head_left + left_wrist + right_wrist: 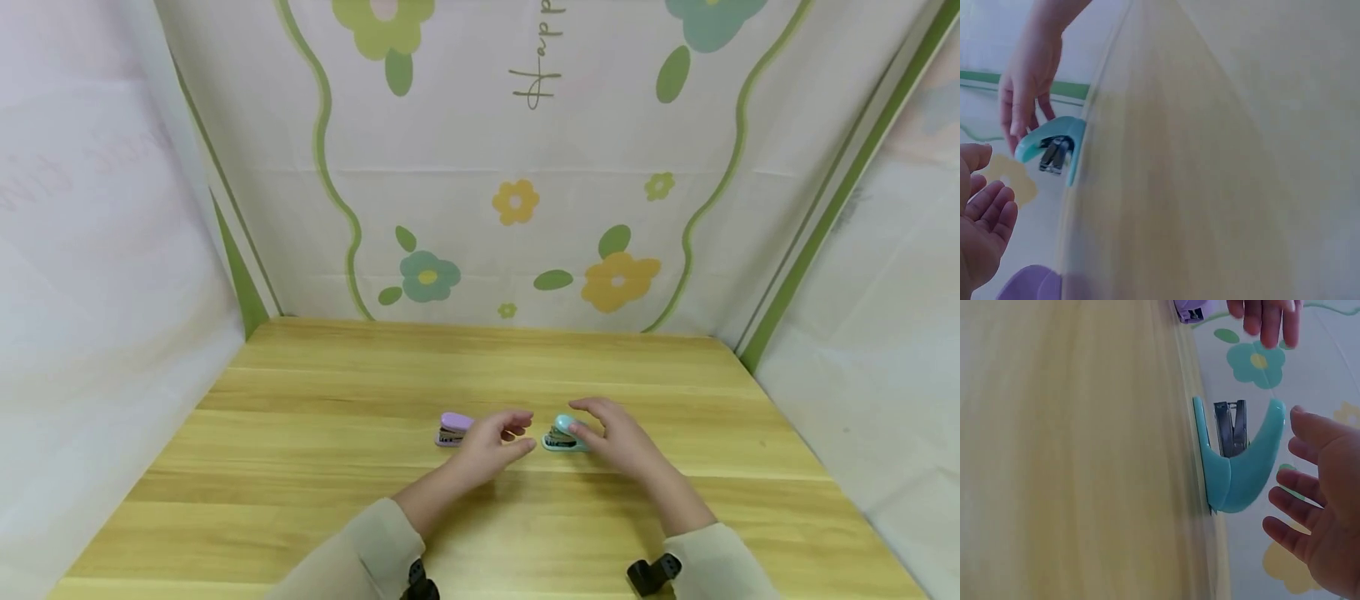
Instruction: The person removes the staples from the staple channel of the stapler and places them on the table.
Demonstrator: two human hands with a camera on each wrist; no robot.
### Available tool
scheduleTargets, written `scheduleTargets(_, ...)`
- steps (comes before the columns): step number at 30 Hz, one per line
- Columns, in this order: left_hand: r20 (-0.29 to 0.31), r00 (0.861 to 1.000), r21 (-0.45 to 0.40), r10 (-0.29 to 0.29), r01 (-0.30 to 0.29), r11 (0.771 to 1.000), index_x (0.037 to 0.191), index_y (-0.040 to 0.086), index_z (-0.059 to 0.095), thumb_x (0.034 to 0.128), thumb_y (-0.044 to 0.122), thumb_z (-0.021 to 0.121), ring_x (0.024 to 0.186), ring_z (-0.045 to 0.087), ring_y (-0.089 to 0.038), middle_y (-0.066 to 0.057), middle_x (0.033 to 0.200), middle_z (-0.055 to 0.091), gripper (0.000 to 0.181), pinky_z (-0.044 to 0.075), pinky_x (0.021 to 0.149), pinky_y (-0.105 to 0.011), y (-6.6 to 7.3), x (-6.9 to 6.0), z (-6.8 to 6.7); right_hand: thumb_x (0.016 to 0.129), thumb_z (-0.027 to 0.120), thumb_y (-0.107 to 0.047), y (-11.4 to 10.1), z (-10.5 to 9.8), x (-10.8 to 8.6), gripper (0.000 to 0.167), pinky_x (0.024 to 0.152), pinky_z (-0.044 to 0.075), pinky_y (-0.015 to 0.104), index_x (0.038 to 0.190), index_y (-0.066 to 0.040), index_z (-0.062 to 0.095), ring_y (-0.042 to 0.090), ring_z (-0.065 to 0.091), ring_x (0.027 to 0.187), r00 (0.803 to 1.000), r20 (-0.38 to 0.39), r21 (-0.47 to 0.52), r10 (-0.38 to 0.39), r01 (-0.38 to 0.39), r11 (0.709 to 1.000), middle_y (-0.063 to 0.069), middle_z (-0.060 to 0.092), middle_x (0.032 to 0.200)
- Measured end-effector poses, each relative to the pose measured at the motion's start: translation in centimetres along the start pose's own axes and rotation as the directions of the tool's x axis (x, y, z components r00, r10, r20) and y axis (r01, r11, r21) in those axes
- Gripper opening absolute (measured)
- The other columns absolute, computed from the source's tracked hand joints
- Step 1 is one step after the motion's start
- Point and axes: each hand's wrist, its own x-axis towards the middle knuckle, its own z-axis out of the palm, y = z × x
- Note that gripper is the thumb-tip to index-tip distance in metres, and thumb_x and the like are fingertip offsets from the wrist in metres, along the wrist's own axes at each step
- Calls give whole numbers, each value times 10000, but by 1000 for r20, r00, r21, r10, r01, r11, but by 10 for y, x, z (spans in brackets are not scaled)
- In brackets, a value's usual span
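Observation:
A teal stapler (565, 422) stands on the wooden table, its black and metal inner parts showing beneath the raised top. My right hand (618, 435) is just above and to the right of it; the right wrist view shows a small gap between the thumb and the stapler's top (1260, 465). To the left is a purple stapler (456, 421), partly covered by my left hand (489, 448) in the head view. The left hand holds nothing, with its fingers loosely bent and pointing toward the teal stapler.
Pale cloth with printed flowers (516, 202) hangs behind the wooden table (337, 467). White cloth walls (97, 250) rise at both sides. Black wrist devices (654, 575) sit by the two sleeves.

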Motion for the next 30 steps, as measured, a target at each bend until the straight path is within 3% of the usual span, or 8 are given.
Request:
scheduleTargets(6, 26, 994, 4, -103, 103, 995, 1309, -10, 584, 906, 143, 700, 1063, 627, -270, -171, 1226, 660, 447, 531, 883, -334, -9, 15, 18, 952, 630, -362, -2, 5, 4, 460, 1008, 435, 600, 1346, -129, 584, 386, 522, 1272, 997, 75, 34, 29, -31, 999, 125, 563, 1380)
scheduleTargets(12, -7, 986, 53, -169, 169, 984, 1281, 52, 626, 879, 200, 738, 967, 633, -171, -84, 1149, 699, 443, 536, 790, -290, -20, 27, 30, 958, 623, -355, -2, 6, 6, 450, 985, 473, 541, 1350, -138, 588, 345, 555, 1233, 993, 101, 46, 55, -60, 997, 120, 572, 1377)
scheduleTargets(16, -43, 987, 117, -156, 160, 980, 1209, 78, 677, 855, 220, 757, 878, 614, -118, -49, 1070, 726, 390, 499, 732, -246, -23, 33, 38, 957, 635, -290, -3, 4, 8, 440, 995, 470, 529, 1356, -112, 582, 341, 549, 1247, 992, 116, 44, 54, -60, 997, 136, 574, 1376)
scheduleTargets(20, -80, 988, 168, -131, 143, 975, 1114, 75, 722, 848, 205, 761, 892, 634, -125, -38, 1021, 736, 298, 503, 769, -250, -24, 36, 45, 956, 639, -233, -6, 3, 9, 433, 1013, 458, 531, 1359, -89, 575, 345, 539, 1264, 990, 132, 47, 55, -62, 997, 138, 581, 1370)
scheduleTargets(30, -152, 978, 285, -141, 180, 942, 978, 113, 770, 857, 209, 760, 913, 676, -129, 15, 947, 751, 154, 540, 801, -290, -28, 38, 53, 955, 634, -197, -7, 2, 8, 432, 1018, 454, 538, 1376, -126, 571, 350, 538, 1274, 990, 137, 39, 36, -42, 998, 122, 587, 1379)
